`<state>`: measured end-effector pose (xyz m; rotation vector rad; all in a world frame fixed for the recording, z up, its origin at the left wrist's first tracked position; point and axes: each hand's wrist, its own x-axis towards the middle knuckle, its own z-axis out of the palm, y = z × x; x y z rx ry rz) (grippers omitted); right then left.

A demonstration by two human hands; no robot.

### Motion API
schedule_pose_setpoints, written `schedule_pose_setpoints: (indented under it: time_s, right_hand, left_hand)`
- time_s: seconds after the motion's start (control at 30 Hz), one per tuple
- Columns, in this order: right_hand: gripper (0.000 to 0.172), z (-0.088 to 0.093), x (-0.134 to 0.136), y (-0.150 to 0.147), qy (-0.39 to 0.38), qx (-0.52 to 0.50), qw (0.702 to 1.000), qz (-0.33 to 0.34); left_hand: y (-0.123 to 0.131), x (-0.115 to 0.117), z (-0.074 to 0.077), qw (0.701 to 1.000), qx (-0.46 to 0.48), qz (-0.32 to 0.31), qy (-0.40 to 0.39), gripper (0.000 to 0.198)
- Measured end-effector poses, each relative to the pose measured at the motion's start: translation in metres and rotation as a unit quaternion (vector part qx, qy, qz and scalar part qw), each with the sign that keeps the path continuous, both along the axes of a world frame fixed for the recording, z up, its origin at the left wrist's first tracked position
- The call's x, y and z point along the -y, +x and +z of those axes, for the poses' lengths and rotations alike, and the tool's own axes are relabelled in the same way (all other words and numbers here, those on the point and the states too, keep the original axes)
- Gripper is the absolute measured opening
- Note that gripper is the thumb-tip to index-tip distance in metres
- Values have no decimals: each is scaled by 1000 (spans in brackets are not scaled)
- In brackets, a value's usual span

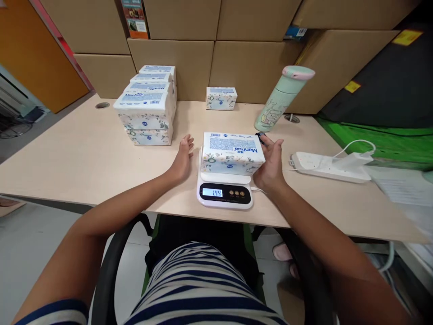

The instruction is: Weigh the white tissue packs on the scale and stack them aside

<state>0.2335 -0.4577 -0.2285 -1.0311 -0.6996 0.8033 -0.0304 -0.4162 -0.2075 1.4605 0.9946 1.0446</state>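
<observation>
Soft, even light brightens the pale beige wood-look counter (84,155); wide-angle distortion leans the tall mint-green cylindrical bottle (280,97) outward; the upper right corner falls dark.

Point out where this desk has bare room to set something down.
The desk is largely bare left of the stacked tissue packs, between them and the lone pack, and in front of the power strip. It is crowded at the scale, where the weighed pack sits between the left hand and right hand.
</observation>
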Motion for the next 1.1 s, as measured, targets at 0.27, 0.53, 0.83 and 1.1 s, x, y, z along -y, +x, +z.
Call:
schedule_pose_setpoints:
  time_s: [0.27,0.53,0.83,1.1]
  right_hand:
    - [81,5,6,-5,45,97,993,-56]
    - [87,26,16,2,107,160,979,-67]
    - [83,9,9,-3,70,100,992,-15]
    - [66,27,30,-24,63,61,996,2]
  left_hand:
    - [-1,2,-8,998,-20,50,33,100]
    - [-3,-4,-3,998,-15,40,55,104]
    - [-2,-4,-6,997,-9,-39,58,93]
    - [-4,-7,-15,991,21,-119,53,82]
